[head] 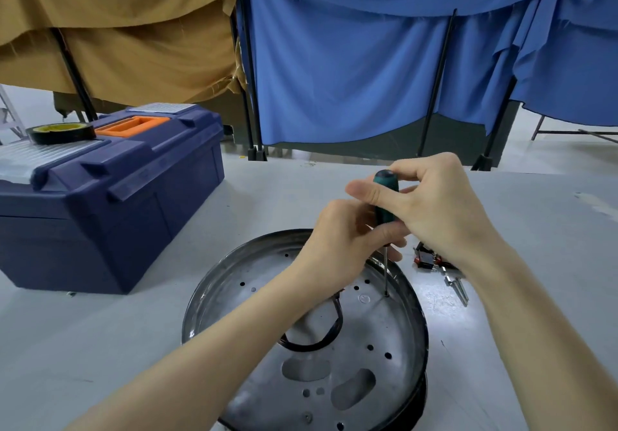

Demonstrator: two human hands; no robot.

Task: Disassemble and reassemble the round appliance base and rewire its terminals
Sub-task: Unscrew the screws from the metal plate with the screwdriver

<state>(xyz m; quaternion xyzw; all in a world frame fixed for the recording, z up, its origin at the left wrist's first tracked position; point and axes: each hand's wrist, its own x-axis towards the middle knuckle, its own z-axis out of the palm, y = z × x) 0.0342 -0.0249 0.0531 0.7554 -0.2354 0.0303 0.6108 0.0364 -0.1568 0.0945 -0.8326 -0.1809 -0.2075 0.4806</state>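
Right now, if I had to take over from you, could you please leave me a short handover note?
The right hand grips the top of the screwdriver handle; the left hand holds its lower end.
Its tip stands in a hole near the far right edge of the round base.
A black wire loops over the base; switch parts lie on the table to its right.
Left: this screw, and the wiring looks unfinished.

L hand (337,240): fingers curled round lower end of screwdriver (386,203) handle; forearm in from lower left.
R hand (434,206): fingers pinch handle top; wrist above L; forearm from lower right.
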